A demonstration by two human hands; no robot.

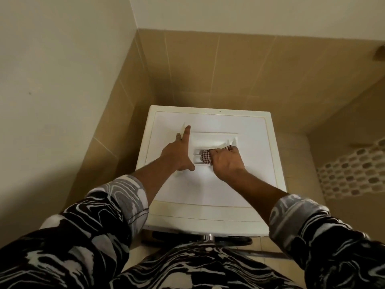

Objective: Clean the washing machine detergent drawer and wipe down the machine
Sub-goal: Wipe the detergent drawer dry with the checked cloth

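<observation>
Mid-frame, my right hand [226, 161] grips a small red-and-white checked cloth [205, 156] inside the white plastic detergent drawer [214, 138], my left hand [177, 155] lies flat and open beside it, and I think the big white washing machine [208, 190] is not wiped yet.

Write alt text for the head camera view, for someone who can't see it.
A right hand pushes a checked cloth into a white detergent drawer lying on a white washing machine. The left hand, fingers straight, rests on the drawer's left side.
</observation>
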